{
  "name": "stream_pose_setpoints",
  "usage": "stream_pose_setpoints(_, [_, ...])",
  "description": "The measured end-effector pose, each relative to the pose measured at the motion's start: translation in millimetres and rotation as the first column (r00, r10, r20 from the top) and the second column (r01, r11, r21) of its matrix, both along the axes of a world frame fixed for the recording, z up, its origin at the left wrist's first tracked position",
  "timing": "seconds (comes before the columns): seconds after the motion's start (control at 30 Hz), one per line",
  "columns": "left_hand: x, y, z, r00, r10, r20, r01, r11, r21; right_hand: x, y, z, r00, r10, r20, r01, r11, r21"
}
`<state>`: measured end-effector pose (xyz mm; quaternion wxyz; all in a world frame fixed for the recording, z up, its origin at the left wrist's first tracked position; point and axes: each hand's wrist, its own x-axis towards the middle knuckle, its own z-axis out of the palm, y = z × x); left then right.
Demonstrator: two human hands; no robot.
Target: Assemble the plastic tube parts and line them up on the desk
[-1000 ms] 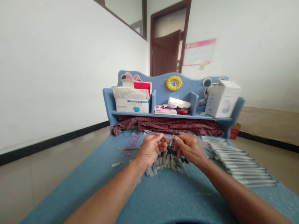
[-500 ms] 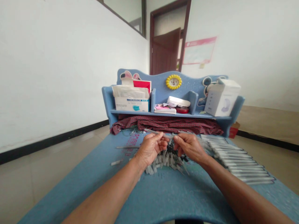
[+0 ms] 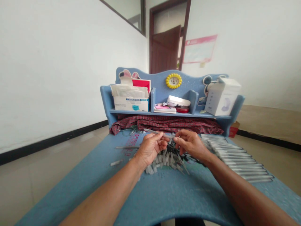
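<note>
A thin, clear pen-like tube (image 3: 152, 131) is pinched between the thumb and fingers of my left hand (image 3: 151, 146), its far end pointing up and left. My right hand (image 3: 189, 143) is closed at the tube's right end, close to my left fingertips; what it grips there is too small to make out. Below both hands lies a pile of small translucent and dark pieces (image 3: 166, 159). To the right, many similar tubes with dark ends (image 3: 244, 163) lie side by side in a row. One lone tube (image 3: 127, 147) rests left of my left hand.
A small clear piece (image 3: 115, 163) lies on the blue table (image 3: 94, 185). Checked cloth (image 3: 164, 123) is bunched beneath the blue shelf (image 3: 138, 112), which holds a mask box (image 3: 131, 104), papers (image 3: 164, 109) and a white box (image 3: 222, 97).
My right fingers have shifted slightly at the tube's end and look a little more raised. The whole view has moved slightly. My left hand keeps its hold.
</note>
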<state>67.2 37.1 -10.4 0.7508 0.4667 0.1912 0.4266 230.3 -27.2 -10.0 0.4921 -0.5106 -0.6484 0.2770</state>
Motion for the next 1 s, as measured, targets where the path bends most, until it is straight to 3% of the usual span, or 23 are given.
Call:
stream_pose_setpoints(0.23, [0.7, -0.4, -0.4, 1.0, -0.007, -0.01, 0.007, 1.0, 0.009, 1.0, -0.7, 0.0, 0.996, -0.013, 0.085, 0.014, 1.0, -0.014])
stream_pose_setpoints(1.0, [1.6, -0.8, -1.5, 0.999, -0.02, -0.028, 0.021, 0.999, 0.025, 1.5, -1.5, -0.4, 0.999, 0.032, 0.026, -0.031, 0.998, -0.05])
